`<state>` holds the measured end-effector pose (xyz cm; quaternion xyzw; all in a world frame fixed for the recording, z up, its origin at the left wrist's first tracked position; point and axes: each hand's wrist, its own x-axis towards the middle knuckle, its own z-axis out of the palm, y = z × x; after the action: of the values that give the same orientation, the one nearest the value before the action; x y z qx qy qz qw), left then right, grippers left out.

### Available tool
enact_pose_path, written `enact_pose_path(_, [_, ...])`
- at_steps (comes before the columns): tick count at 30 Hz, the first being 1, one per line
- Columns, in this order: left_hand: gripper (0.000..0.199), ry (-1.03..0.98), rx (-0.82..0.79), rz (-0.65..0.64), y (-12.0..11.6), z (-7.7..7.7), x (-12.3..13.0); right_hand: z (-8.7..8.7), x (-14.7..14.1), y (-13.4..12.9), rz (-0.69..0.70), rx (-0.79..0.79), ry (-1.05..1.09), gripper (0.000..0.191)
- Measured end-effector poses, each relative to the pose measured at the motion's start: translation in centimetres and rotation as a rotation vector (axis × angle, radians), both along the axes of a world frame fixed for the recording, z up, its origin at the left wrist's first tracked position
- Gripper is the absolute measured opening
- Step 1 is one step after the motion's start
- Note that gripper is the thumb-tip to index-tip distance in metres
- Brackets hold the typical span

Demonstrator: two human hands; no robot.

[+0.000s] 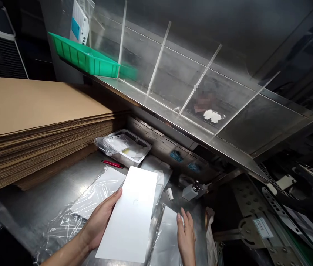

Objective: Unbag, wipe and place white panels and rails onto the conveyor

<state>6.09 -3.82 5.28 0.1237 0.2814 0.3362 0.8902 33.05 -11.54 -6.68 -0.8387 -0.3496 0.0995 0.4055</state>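
A flat white rectangular panel with a small round mark near its middle is tilted up over the metal table. My left hand grips its left edge, thumb on the front face. Apart from the panel, at its right, my right hand is raised with fingers extended and holds nothing. Beneath that hand lies a clear plastic bag with a pale sheet in it. Left of the panel, another white sheet in clear plastic rests on the table, partly hidden by my left hand.
Stacked cardboard sheets fill the left side. Behind the panel are a red pen-like tool, a tray of small items, and a bottle with a metal top. A shelf with clear dividers overhangs the back, carrying a green bin.
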Motion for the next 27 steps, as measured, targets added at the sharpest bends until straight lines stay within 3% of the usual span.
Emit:
enact_pose_path(4, [0.046, -0.041, -0.014, -0.045, 0.5, -0.1, 0.2, -0.9, -0.8, -1.4, 0.154, 0.047, 0.102, 0.049])
enact_pose_path(7, [0.049, -0.03, -0.018, -0.043, 0.9, -0.4, 0.3, -0.2, -2.5, -1.7, 0.213, 0.118, 0.168, 0.043])
enact_pose_path(11, [0.05, -0.01, 0.006, -0.002, 1.3, -0.7, 0.3, 0.8, -4.8, -1.8, 0.309, 0.064, 0.278, 0.042])
enact_pose_path(21, [0.05, 0.067, 0.026, 0.03, 2.1, -1.2, 0.4, 1.1, -6.7, -1.7, 0.322, 0.096, 0.507, 0.041])
enact_pose_path(27, [0.054, 0.14, 0.124, 0.092, 1.1, -1.6, 1.4, 3.5, -10.4, -0.7, 0.186, 0.144, 1.09, 0.057])
